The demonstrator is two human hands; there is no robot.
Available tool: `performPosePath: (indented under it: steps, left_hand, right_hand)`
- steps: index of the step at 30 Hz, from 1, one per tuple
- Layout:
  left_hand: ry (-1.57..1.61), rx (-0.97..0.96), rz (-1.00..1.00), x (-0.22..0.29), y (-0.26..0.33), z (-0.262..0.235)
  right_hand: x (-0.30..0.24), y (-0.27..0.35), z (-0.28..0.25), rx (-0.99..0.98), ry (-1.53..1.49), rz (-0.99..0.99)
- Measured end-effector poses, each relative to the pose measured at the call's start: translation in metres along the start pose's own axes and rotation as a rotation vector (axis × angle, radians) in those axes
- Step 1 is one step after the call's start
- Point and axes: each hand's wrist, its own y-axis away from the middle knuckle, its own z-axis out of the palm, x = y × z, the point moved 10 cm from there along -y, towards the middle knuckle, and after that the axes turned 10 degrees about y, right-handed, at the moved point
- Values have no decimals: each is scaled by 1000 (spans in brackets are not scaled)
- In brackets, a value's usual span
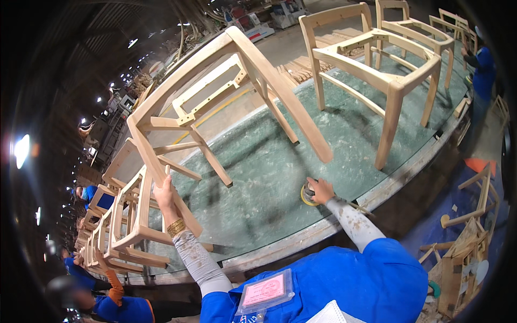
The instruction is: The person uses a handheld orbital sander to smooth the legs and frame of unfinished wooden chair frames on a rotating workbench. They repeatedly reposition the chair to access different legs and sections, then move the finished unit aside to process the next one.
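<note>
A bare wooden chair frame [281, 89] stands tilted on the green worktable [258, 194] in front of me. My left hand [165, 197] is closed around one of its legs, low down at the left. Further right, my right hand [321, 190] grips a round hand sander [307, 195] with a yellowish rim. The sander is down at the table top near its front edge, apart from the chair frame. My palm covers much of the sander's body.
Another chair frame [371, 75] stands to the right, with more behind it. A row of chair frames [134, 215] runs along the left. Co-workers in blue [124, 309] are at the lower left, and one [484, 70] is far right. Wooden pieces [466, 258] are piled at the lower right.
</note>
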Motion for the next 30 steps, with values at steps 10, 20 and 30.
performPosePath:
  steps: [10, 20, 30]
  left_hand:
    - [-3, -36, -31, -16, -12, -8]
    - [193, -94, -95, -16, 9, -7]
    - [1117, -336, -407, -62, 64, 10]
  right_hand:
    - [-10, 32, -2, -74, -94, -58]
    - [-45, 122, -95, 117, -284, -92]
    - [-69, 143, -67, 70, -109, -137]
